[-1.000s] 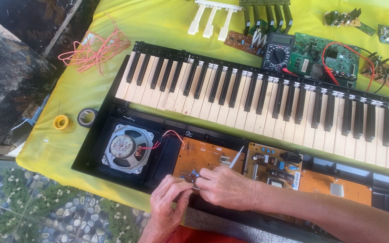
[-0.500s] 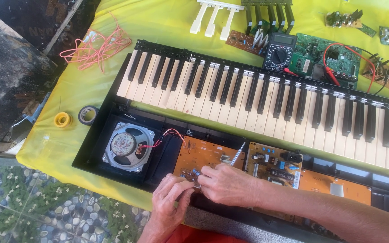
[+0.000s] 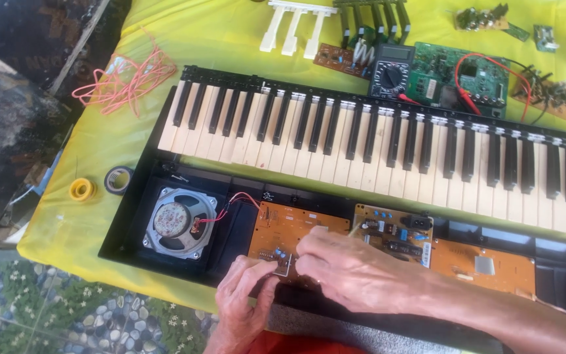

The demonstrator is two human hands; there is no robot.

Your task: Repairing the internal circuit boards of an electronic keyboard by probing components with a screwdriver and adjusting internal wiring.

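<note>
Hands meet at six o'clock over the orange circuit board (image 3: 296,231) inside the opened keyboard (image 3: 388,141): left hand (image 3: 244,303) pinches its lower edge, right hand (image 3: 352,269) fingertips curl onto it; speaker (image 3: 179,221) at nine o'clock.

glossy plastic keys (image 3: 375,141), metal speaker (image 3: 179,223) (matt), yellow cloth (image 3: 67,223)

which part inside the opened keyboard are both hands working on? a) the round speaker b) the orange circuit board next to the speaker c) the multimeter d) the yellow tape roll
b: the left hand and the right hand meet at the near edge of the orange circuit board, just right of the round speaker.
</note>
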